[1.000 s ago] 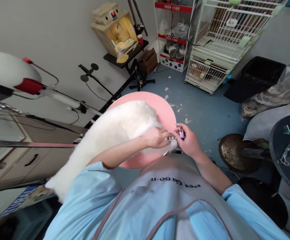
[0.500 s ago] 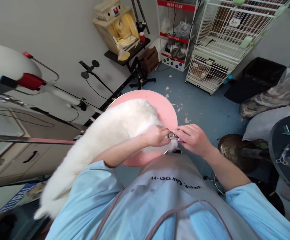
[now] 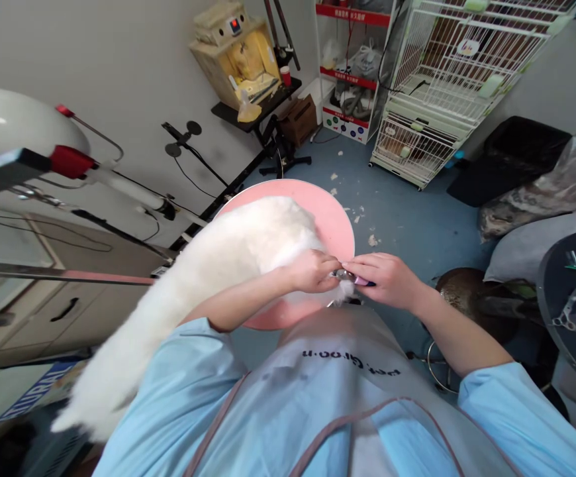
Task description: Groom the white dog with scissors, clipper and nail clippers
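A long white-furred animal (image 3: 238, 238), its face out of sight, stretches over a round pink table (image 3: 335, 215) and past its left edge. Close to the table's near right edge, my left hand (image 3: 314, 270) is closed around one of its paws (image 3: 344, 290), with white fur hanging below the fingers. My right hand (image 3: 386, 279) grips nail clippers (image 3: 363, 281) with purple handles. The clippers' metal head is at the paw, between my two hands. Exactly where the blades sit on the claws is too small to tell.
A white dryer (image 3: 20, 122) and metal bars reach in from the left. To the right, a dark round tray (image 3: 549, 291) holds scissors (image 3: 566, 310), beside a brown stool (image 3: 459, 291). Wire cages (image 3: 417, 142) and a shelf (image 3: 347, 79) stand behind; fur tufts lie on the floor.
My right hand has turned slightly and its fingers have straightened, so more of the purple handles shows. The animal's far end at lower left has shifted a little left. My left hand keeps its hold.
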`<state>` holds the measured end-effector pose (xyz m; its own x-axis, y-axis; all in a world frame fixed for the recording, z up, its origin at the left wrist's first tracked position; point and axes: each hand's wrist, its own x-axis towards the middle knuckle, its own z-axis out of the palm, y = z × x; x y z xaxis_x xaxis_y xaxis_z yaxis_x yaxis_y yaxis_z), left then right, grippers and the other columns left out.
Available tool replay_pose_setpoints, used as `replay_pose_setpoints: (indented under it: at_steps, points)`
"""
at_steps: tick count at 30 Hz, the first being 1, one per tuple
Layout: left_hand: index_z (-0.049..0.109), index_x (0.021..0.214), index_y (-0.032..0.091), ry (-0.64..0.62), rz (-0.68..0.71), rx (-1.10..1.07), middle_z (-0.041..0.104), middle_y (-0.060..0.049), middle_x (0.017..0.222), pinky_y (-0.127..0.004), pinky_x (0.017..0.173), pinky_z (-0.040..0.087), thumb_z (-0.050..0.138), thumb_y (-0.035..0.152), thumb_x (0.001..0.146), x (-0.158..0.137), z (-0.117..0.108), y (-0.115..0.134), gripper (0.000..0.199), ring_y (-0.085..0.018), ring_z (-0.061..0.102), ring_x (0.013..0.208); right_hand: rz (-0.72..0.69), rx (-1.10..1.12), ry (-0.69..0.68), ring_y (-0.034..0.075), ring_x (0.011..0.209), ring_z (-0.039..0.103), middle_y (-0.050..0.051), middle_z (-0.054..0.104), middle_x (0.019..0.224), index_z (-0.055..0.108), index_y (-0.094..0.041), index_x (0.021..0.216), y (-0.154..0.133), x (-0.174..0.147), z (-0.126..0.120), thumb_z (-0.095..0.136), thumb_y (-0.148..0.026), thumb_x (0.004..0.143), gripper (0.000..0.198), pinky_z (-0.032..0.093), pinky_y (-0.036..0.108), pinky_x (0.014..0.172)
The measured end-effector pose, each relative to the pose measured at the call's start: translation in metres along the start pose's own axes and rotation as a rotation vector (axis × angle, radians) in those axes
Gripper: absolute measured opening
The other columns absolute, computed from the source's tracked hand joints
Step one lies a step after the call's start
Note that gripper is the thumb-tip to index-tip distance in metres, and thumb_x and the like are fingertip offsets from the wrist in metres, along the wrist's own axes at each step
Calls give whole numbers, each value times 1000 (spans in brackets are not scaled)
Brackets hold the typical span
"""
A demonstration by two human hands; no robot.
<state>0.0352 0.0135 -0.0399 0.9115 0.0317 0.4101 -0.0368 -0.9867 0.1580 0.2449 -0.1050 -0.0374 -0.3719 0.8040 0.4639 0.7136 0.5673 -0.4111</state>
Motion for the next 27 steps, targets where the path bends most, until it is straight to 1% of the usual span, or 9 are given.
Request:
replay_pose_setpoints:
  at_steps: [4,9,13,16,19,20,22,25,27]
  points:
    - [63,92,15,-19,-5,-23,65,-4,66,-25,55,46,43,25,87,0,0,0,23,-14,60,55,3,0,11,19,92,72,7,76,108,68,-23,125,-1,-1,1,56,-17,89,38,57,30,79]
    - [63,93,14,-64,-37,-39,66,-4,68,-24,55,47,43,25,88,1,3,0,24,-14,61,57,45,-42,19,19,94,71,7,76,109,69,-24,123,-2,-6,5,56,-18,90,36,57,30,82]
    - [64,96,15,-60,-27,-37,67,-4,69,-24,55,46,43,27,90,0,3,0,25,-14,62,57,52,-54,41,16,82,71,6,77,97,69,-23,122,-1,-8,6,56,-18,90,35,55,26,76]
    - [63,102,15,-25,-14,-56,69,-4,74,-24,57,46,44,31,94,0,-1,-1,26,-13,64,60,117,-32,116,17,81,70,5,76,94,69,-23,120,0,-6,8,55,-18,89,34,55,26,74]
    - [63,106,15,-12,17,-75,70,-3,76,-24,58,46,52,41,95,0,-5,-2,30,-14,65,63,249,47,201,18,86,70,6,75,99,68,-23,118,1,-4,15,56,-20,88,33,56,29,78]
    - [63,107,15,-8,23,-72,70,-3,75,-24,58,46,54,42,95,0,-6,-2,31,-14,65,63,290,77,221,19,87,69,6,75,101,68,-23,117,1,-3,19,56,-20,87,33,56,30,80]
    - [63,108,15,5,12,-52,69,-3,75,-24,58,46,54,36,94,-2,-8,-3,27,-14,65,63,348,116,257,19,88,69,6,74,101,68,-24,118,0,-4,27,56,-20,86,34,57,31,82]
    - [63,109,16,20,-37,-29,71,-5,79,-25,61,50,50,30,92,-5,-8,-2,26,-14,67,66,365,115,321,20,91,69,6,73,104,65,-25,122,-6,-5,34,55,-21,88,37,56,33,84]
    - [64,107,16,36,-62,-19,72,-6,83,-25,63,52,49,31,92,-5,-8,-1,26,-15,68,70,317,63,364,21,91,68,7,72,104,59,-25,131,-12,-6,34,54,-21,89,43,56,34,84]
